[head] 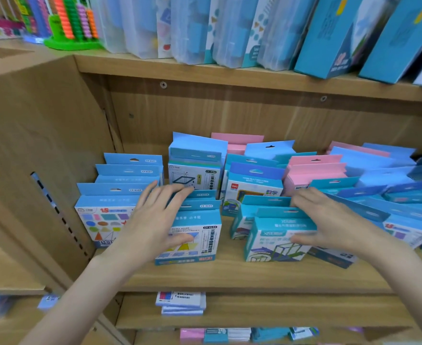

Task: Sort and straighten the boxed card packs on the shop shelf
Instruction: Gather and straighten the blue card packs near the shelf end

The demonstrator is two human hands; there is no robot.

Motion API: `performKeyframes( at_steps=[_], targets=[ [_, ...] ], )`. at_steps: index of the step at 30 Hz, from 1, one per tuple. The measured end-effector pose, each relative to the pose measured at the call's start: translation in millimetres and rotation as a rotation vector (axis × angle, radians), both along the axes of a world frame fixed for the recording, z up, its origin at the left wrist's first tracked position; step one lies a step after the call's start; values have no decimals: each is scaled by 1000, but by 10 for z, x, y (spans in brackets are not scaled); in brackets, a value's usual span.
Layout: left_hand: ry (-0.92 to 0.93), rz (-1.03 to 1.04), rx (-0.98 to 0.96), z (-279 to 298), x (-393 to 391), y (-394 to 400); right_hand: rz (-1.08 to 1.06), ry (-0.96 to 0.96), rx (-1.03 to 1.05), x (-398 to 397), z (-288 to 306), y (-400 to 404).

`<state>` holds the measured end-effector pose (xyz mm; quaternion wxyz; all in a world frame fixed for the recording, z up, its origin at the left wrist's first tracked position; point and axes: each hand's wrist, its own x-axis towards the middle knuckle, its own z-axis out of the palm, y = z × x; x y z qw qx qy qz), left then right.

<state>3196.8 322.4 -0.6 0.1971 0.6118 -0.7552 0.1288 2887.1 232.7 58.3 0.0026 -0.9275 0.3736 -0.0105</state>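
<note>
Left hand (155, 220) lies spread, fingers apart, over the front blue-and-white boxed card pack marked CY-0159 (192, 237), thumb across its face, fingertips reaching the hang tabs of the packs behind; it covers the pack's left side and the right edge of the neighbouring white pack printed with coloured shapes (103, 222). Right hand (329, 220) grips the teal-topped pack with green frame drawings (274, 242), thumb on its front face, fingers over its top tab; the pack's right edge is hidden behind the hand. All packs stand in rows on the light wooden shop shelf (229, 272), blue rows at left and centre, pale pink packs (314, 170) further back. The rows at far right lean, are blurred and run out of frame; their print cannot be read. Lower shelf stock (180, 302) is only partly visible. On the upper shelf, tall blue boxes (334, 36) are cut off at the top.
</note>
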Motion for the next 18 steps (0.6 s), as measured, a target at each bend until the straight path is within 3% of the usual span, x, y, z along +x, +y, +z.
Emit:
performKeyframes(
  at_steps=[3,8,14,18],
  targets=[
    [7,-4,9,-4,12,-5,39,-51,-218,43,-133,-36],
    [-21,-25,-26,1,23,-26,9,-108,-132,263,-281,-54],
    [16,-43,25,15,35,-1,-53,-195,-243,276,-327,-10],
    [52,-99,36,25,63,3,-124,-147,-298,264,-272,28]
  ],
)
